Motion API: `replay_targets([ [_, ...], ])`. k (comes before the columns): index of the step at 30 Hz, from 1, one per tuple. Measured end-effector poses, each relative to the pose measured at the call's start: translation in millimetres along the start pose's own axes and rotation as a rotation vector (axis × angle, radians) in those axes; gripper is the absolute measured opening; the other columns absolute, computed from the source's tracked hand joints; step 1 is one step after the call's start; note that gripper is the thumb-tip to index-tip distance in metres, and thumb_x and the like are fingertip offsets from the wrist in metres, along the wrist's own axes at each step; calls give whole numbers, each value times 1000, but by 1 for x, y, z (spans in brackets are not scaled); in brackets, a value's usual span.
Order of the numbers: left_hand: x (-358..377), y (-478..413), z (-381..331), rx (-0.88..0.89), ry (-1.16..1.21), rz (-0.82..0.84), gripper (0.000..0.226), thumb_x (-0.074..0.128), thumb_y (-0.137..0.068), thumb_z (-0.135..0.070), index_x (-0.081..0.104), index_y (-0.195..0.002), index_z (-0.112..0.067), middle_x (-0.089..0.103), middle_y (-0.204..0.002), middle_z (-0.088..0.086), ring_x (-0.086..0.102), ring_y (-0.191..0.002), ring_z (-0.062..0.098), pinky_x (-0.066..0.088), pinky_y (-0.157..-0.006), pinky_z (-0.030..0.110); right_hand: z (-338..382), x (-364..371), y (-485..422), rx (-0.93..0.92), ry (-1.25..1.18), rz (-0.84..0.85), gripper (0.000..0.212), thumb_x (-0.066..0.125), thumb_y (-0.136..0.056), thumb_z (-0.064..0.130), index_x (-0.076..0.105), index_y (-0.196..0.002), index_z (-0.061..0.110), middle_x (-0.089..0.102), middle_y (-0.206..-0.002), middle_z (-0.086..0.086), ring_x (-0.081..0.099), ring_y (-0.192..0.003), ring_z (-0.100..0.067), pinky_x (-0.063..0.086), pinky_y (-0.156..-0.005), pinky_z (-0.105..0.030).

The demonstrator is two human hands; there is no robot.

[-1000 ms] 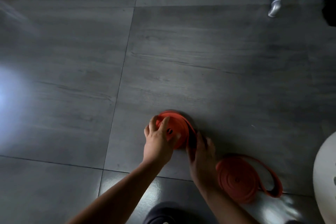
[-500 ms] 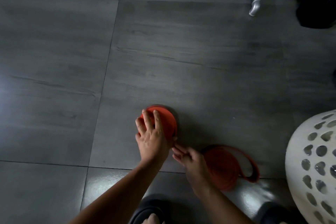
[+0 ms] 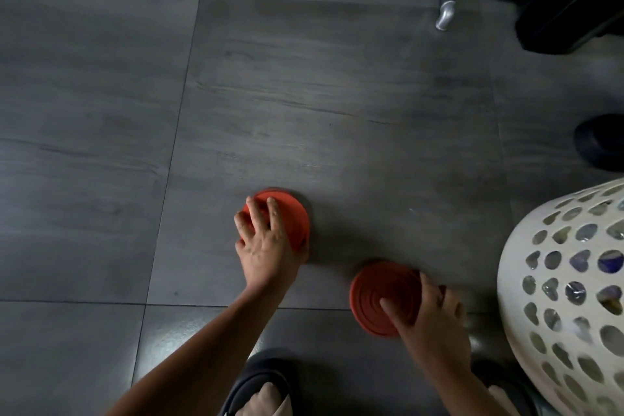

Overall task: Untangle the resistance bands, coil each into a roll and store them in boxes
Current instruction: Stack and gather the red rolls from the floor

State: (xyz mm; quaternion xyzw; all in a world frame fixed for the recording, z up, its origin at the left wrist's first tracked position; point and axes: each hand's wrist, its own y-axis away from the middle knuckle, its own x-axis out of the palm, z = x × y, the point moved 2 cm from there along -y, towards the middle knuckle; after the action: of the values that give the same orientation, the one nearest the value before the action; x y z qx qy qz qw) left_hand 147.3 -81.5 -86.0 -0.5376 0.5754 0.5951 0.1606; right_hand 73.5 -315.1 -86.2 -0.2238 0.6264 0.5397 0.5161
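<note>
Left grip (image 3: 266, 246) curls over 1 orange coiled band (image 3: 293, 223) on the floor (image 3: 337, 111); right grip (image 3: 435, 314) holds the 2nd coil (image 3: 378, 287), thumb on top, near the white basket (image 3: 567, 297).

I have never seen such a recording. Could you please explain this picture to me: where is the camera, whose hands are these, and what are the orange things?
There is no machine: a person works with bare hands. The camera sits on the person's head and looks down, so both arms enter from the bottom edge. The surface is a grey tiled floor. On it lie two orange resistance bands, each wound into a flat roll. The left hand grips the left roll from above; the right hand holds the right roll, thumb on its face. A white basket with holes stands at the right.
</note>
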Motion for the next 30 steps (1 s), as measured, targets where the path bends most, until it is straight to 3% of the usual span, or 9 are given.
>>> replay_targets([
  [3, 0, 0, 0, -5, -1, 9, 102, 63, -79, -48, -8, -146, -18, -15, -154, 12, -6, -140, 41, 20, -110, 51, 8, 12, 19, -60, -41, 41, 117, 73, -38, 68, 43, -131, 5, 52, -115, -25, 53, -92, -46, 53, -57, -47],
  [7, -1, 0, -1, -11, 4, 2, 103, 63, -77, -49, -7, -146, -19, -14, -155, 12, -6, -140, 40, 22, -110, 50, 20, 25, 31, -87, -11, 99, 136, 80, -17, 65, 32, -135, 17, 46, -127, -28, 47, -101, -47, 51, -57, -51],
  [13, 0, 1, -4, -31, 49, 27, 110, 69, -73, -44, -11, -145, -20, -20, -153, 10, -11, -140, 39, 17, -111, 51, 16, 19, 19, -96, -64, 51, 127, 87, -14, 46, 37, -128, 23, 50, -101, -23, 53, -80, -43, 50, -54, -45],
  [21, 2, 1, -3, -14, 71, 51, 116, 71, -71, -39, -16, -144, -17, -27, -151, 12, -19, -139, 38, 7, -114, 52, 9, 24, 17, -116, -187, -48, 118, 91, -17, 31, 41, -125, 25, 50, -106, -22, 51, -86, -46, 52, -63, -50],
  [24, 1, 2, 0, 15, 70, 44, 114, 70, -71, -40, -14, -145, -18, -25, -152, 12, -17, -140, 38, 7, -113, 51, 10, 24, 18, -117, -249, -119, 113, 86, -23, 41, 39, -126, 31, 44, -113, -19, 47, -96, -44, 50, -73, -51],
  [27, 0, 3, 3, 46, 76, 24, 113, 69, -72, -43, -13, -145, -16, -22, -153, 11, -14, -141, 37, 8, -113, 49, 17, 15, 20, -31, -394, -109, 101, 58, -31, 61, 32, -126, 41, 38, -122, -16, 36, -111, -32, 45, -86, -49],
  [30, 1, 5, 6, 64, 71, 9, 112, 68, -72, -45, -10, -145, -14, -21, -153, 12, -13, -141, 36, 8, -113, 48, 21, 12, 18, -28, -399, -98, 100, 54, -30, 63, 29, -125, 43, 40, -123, -18, 32, -110, -26, 43, -91, -49],
])
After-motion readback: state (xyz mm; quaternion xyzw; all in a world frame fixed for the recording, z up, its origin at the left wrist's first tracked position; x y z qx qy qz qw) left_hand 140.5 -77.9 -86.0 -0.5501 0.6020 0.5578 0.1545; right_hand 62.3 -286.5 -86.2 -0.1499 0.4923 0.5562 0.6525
